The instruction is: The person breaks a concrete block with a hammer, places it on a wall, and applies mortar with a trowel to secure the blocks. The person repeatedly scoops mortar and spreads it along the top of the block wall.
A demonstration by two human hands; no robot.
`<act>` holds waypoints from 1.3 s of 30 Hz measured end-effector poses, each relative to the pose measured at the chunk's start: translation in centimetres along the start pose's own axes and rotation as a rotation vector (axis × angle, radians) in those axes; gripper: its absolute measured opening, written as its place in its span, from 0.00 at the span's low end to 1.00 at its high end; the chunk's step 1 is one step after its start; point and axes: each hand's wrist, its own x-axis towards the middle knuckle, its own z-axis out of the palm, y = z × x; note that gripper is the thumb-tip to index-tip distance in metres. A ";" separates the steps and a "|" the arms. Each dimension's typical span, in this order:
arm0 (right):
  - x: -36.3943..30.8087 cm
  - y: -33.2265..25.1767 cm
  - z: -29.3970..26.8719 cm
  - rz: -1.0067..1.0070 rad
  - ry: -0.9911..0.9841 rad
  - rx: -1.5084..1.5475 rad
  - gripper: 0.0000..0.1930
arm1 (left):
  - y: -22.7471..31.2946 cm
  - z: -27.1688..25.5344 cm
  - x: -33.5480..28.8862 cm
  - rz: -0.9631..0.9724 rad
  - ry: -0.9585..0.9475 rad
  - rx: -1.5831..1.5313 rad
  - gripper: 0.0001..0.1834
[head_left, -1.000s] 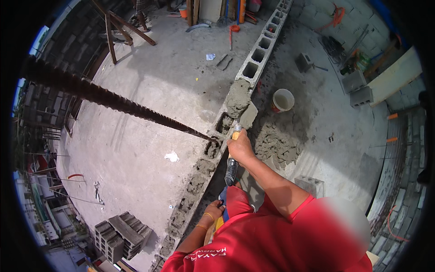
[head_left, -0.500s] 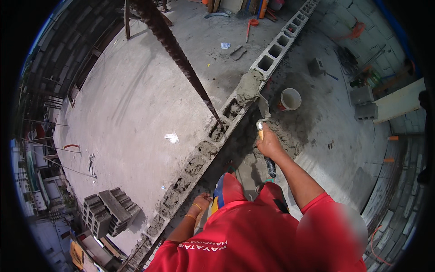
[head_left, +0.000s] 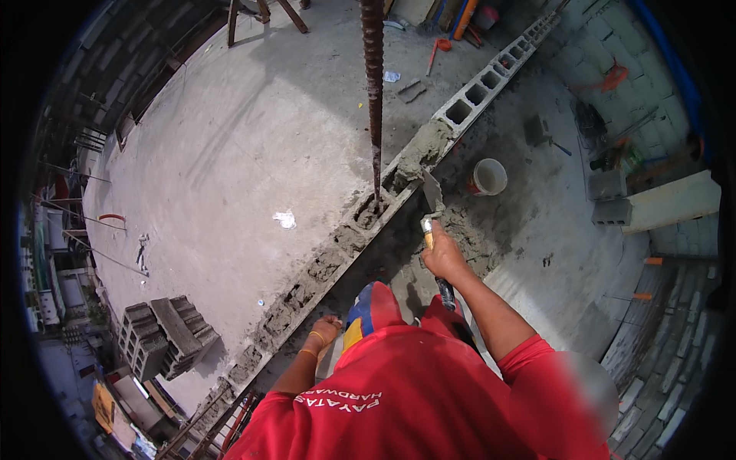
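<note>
Gripping a trowel [head_left: 432, 201] by its handle, the right hand [head_left: 443, 257] now sits below and beside the block wall [head_left: 337, 249], having drawn back from the wall top where it worked a second ago; the blade tips up near the mortar heap [head_left: 426, 147] on the course. The left hand [head_left: 325, 331] rests low against the wall's near face, fingers curled; whether it clasps anything I cannot tell. The rebar [head_left: 373, 92] now stands nearly upright out of a block cell, because the head has turned. By my judgement, mortar is being carried to the cells. A bucket [head_left: 488, 176] stands on the floor beyond.
</note>
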 end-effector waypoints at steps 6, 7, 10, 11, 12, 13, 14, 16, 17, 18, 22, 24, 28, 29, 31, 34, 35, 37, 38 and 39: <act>-1.4 2.1 -0.7 0.000 0.109 -0.059 0.37 | -0.9 3.4 -2.0 -0.099 0.114 -0.269 0.12; -1.2 2.5 -0.9 0.040 0.123 -0.038 0.38 | -1.2 4.0 -2.5 -0.093 0.122 -0.281 0.11; -1.3 2.8 -1.0 0.027 0.028 -0.077 0.38 | -1.7 5.7 -4.5 -0.149 0.138 -0.336 0.10; -1.4 2.7 -1.1 0.005 -0.069 -0.081 0.38 | -1.6 6.0 -5.5 -0.162 0.184 -0.384 0.10; -1.6 2.5 -1.5 -0.044 -0.201 -0.073 0.38 | -1.4 6.5 -6.8 -0.189 0.224 -0.426 0.09; -1.6 2.4 -2.0 -0.045 -0.291 -0.079 0.37 | -1.1 7.0 -8.2 -0.192 0.266 -0.494 0.10; -1.1 2.4 -2.9 -0.108 -0.145 -0.074 0.37 | -0.8 7.5 -9.6 -0.205 0.305 -0.556 0.10; -0.1 2.8 -5.2 -0.146 -0.013 -0.120 0.38 | -0.3 8.7 -12.4 -0.258 0.351 -0.647 0.11; 1.9 3.2 -7.2 -0.180 0.020 -0.177 0.38 | -0.2 9.4 -13.8 -0.299 0.360 -0.677 0.11; 4.6 3.9 -9.4 -0.204 0.118 -0.235 0.38 | -0.3 10.2 -15.1 -0.345 0.368 -0.706 0.12; 17.1 7.4 -15.6 -0.235 -0.071 -0.389 0.31 | -1.7 14.3 -19.5 -0.442 0.506 -0.799 0.14; 20.8 7.9 -17.1 -0.263 -0.208 -0.380 0.31 | -2.6 16.1 -21.7 -0.481 0.535 -0.823 0.11; 21.5 5.5 -18.9 -0.229 -0.455 -0.367 0.32 | -3.0 19.2 -25.5 -0.616 0.562 -0.859 0.10; 21.0 4.4 -18.7 -0.276 -0.478 -0.450 0.31 | -2.8 19.6 -26.1 -0.646 0.551 -0.867 0.10; 19.7 2.6 -18.1 -0.442 -0.513 -0.510 0.31 | -2.4 20.0 -26.7 -0.688 0.516 -0.855 0.11; 18.2 1.9 -17.0 -0.610 -0.488 -0.568 0.30 | -2.0 19.4 -26.4 -0.685 0.503 -0.834 0.12; 17.8 2.4 -16.8 -0.618 -0.481 -0.569 0.30 | -2.0 18.9 -26.1 -0.654 0.519 -0.842 0.12; 17.3 4.1 -16.9 -0.687 -0.391 -0.421 0.28 | -2.2 17.6 -25.1 -0.596 0.569 -0.856 0.13; 17.2 5.2 -17.2 -0.559 -0.351 -0.333 0.26 | -2.4 16.9 -24.7 -0.548 0.589 -0.878 0.13; 16.9 6.3 -17.8 -0.505 -0.313 -0.203 0.23 | -2.7 16.3 -24.6 -0.516 0.612 -0.900 0.13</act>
